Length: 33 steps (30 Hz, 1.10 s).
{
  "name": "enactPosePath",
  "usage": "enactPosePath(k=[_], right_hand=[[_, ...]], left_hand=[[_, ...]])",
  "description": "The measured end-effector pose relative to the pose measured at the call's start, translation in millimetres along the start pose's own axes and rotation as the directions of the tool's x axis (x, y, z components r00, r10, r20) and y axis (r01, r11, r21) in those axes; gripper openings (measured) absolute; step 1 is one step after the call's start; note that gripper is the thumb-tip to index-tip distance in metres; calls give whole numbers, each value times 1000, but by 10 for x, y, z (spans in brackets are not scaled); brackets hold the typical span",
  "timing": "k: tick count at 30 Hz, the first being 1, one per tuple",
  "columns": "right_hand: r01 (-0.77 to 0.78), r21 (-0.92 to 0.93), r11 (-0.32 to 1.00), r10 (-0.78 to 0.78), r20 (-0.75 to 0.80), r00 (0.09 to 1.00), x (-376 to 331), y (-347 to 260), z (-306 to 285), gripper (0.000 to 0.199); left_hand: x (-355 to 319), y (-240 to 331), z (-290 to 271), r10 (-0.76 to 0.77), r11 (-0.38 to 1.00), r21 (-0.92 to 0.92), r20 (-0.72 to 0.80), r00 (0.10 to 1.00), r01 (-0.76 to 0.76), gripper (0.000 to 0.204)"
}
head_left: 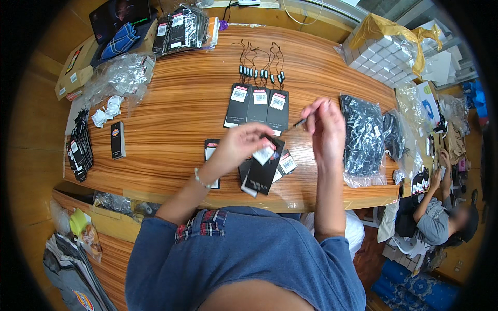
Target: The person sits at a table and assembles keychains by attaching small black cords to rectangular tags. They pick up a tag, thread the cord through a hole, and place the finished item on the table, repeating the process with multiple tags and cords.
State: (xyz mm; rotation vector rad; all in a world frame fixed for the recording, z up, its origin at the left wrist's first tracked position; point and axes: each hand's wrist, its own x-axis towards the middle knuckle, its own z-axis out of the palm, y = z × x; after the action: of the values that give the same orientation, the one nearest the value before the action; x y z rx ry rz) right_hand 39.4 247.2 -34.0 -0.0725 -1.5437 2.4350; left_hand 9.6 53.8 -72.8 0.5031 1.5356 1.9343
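Observation:
My left hand (239, 147) has its fingers closed on the upper end of a black hang tag (263, 177) with a small white label. Between that tag and my right hand (327, 124) runs a dark hang-tag string (301, 123), its end pinched in my right fingertips. Under my left hand lie more black tags with white stickers, among them a loose tag (287, 163). Beyond my hands, three rows of overlapping black hang tags (259, 111) lie side by side, their looped strings (262, 57) stretched toward the table's far edge.
A plastic bag of black strings (361, 140) lies at the right. Small white boxes (378, 57) are stacked far right. Bundled tags (80, 147), a small tag stack (118, 140) and crumpled paper (109, 111) sit left. A co-worker (438, 220) works at the right.

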Motion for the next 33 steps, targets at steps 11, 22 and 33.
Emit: enactPosePath(k=[11, 22, 33], right_hand=[[98, -218, 971, -97, 18, 995, 1496, -21, 63, 22], [140, 17, 990, -141, 215, 966, 1264, -167, 455, 23], [201, 12, 980, -200, 171, 965, 1277, -284, 353, 23]], left_hand=[[996, 53, -604, 85, 919, 392, -112, 990, -35, 21], [692, 108, -405, 137, 949, 279, 55, 989, -147, 54], [631, 52, -339, 375, 916, 192, -99, 922, -352, 46]])
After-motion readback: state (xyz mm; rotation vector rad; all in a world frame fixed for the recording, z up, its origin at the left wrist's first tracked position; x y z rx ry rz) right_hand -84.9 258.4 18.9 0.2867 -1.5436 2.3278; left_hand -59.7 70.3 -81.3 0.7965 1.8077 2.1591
